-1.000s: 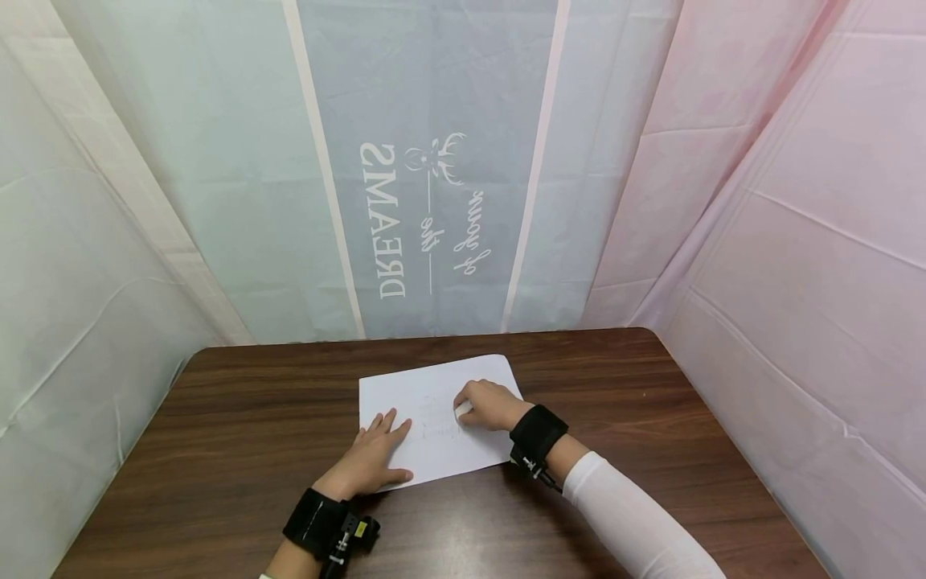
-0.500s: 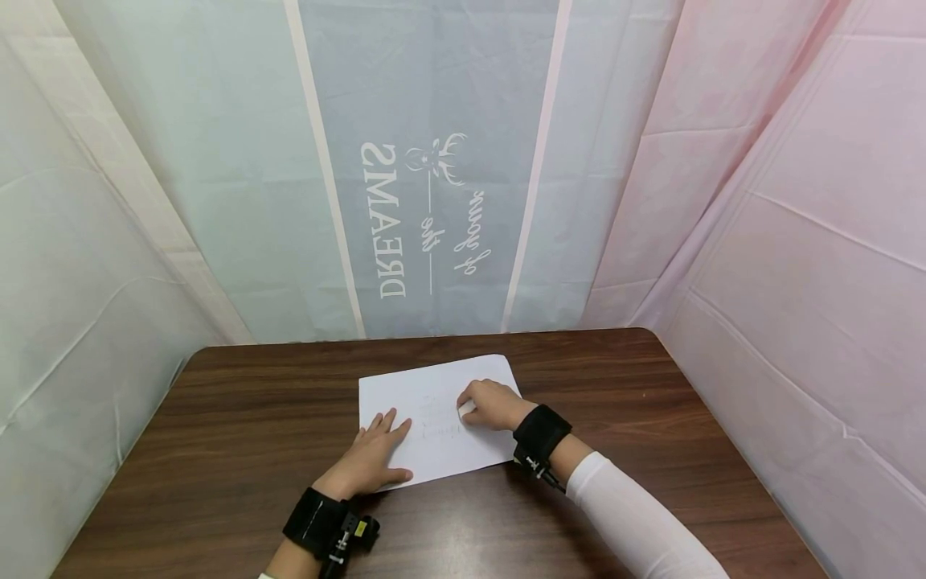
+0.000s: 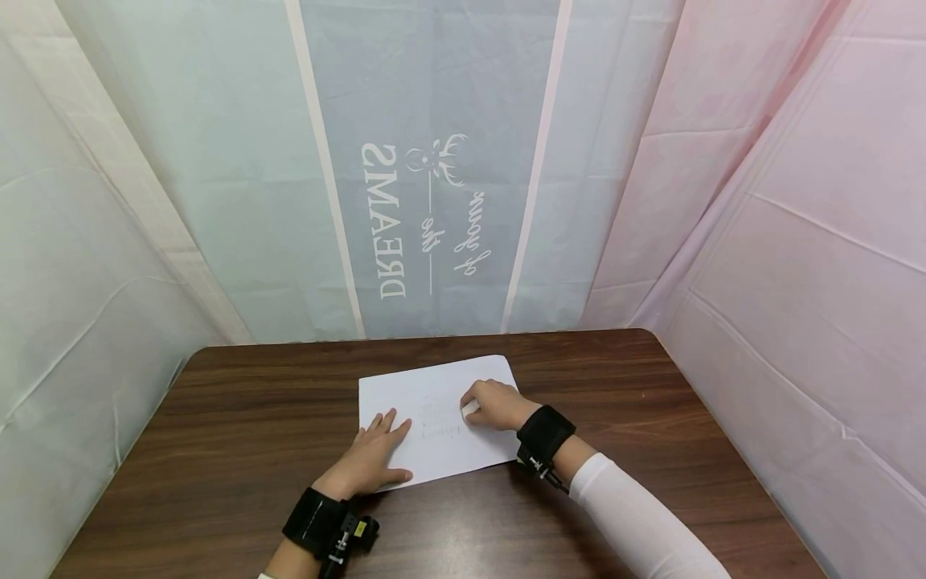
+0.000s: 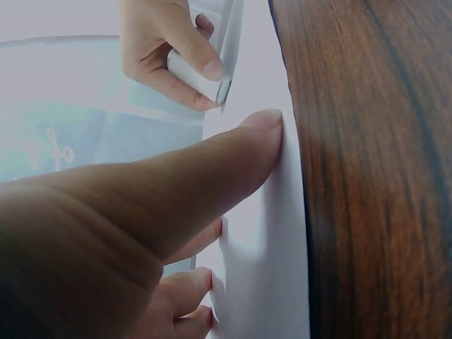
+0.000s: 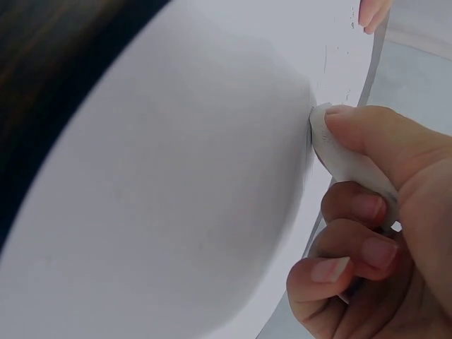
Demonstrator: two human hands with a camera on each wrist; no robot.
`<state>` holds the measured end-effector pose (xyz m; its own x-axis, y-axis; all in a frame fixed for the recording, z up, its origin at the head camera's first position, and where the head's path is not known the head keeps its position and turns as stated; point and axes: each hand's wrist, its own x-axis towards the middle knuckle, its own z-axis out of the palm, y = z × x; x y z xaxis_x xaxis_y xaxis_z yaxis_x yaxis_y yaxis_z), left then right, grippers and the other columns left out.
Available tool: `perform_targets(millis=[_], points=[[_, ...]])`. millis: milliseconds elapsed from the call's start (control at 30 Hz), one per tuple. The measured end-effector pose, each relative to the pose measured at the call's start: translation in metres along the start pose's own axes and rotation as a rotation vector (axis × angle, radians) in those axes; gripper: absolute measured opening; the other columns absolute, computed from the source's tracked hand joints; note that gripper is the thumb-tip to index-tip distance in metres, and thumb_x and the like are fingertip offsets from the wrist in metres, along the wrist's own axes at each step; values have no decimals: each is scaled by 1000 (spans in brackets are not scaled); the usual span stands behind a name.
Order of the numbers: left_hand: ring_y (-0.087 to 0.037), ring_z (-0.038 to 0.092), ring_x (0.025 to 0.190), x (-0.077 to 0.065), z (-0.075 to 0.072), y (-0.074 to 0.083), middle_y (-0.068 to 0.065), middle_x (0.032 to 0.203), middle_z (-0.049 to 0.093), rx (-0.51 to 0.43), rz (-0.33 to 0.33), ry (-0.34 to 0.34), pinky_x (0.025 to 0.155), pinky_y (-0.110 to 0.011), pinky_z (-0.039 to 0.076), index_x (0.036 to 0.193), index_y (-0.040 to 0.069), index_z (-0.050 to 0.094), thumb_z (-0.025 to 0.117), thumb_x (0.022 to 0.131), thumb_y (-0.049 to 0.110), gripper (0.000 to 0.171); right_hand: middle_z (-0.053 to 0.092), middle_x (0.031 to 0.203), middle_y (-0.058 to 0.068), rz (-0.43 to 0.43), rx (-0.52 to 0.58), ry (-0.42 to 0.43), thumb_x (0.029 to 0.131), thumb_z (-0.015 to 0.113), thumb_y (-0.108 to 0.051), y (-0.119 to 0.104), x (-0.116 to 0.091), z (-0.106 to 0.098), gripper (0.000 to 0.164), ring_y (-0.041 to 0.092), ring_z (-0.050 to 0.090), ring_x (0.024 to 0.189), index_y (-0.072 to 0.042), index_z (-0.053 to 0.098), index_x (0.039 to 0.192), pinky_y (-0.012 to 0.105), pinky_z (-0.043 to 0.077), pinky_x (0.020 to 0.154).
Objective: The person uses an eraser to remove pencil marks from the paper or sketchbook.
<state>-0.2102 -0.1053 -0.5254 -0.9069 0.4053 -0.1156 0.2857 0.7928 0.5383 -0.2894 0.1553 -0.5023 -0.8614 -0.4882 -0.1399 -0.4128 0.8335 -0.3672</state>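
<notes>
A white sheet of paper (image 3: 452, 454) lies a little askew on the table, with faint pencil-like marks (image 3: 440, 432) near its middle. My left hand (image 3: 370, 460) presses flat on the sheet's left side, fingers spread and thumb near the front edge. On the right part of the paper, my right hand (image 3: 495, 404) pinches a white eraser (image 5: 353, 161) between thumb and fingers. Its worn, smudged end touches the paper in the right wrist view. From the left wrist, the eraser (image 4: 194, 74) appears tilted against the sheet, partly covered by the fingers.
The dark wood-grain table (image 3: 239, 450) extends around the paper on all sides. Behind it hangs a pale blue-grey curtain (image 3: 434, 80) with mirrored lettering, and light fabric (image 3: 810, 265) encloses the sides. Black straps (image 3: 546, 434) with small cameras circle both wrists.
My right hand has slid slightly to the right across the paper with the eraser, showing a little more of the marks. The left hand and the sheet have stayed still.
</notes>
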Motion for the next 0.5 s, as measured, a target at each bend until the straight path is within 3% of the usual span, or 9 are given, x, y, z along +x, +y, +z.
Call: perform_targets(millis=[500], points=[[-49, 22, 153, 1, 1, -1, -28, 163, 28, 3, -5, 2, 120, -69, 21, 149, 2, 48, 84, 82, 26, 80, 76, 118, 8, -33, 15, 6, 92, 73, -13, 9, -2, -1, 21, 12, 64, 89, -9, 78, 111, 29, 50, 70]])
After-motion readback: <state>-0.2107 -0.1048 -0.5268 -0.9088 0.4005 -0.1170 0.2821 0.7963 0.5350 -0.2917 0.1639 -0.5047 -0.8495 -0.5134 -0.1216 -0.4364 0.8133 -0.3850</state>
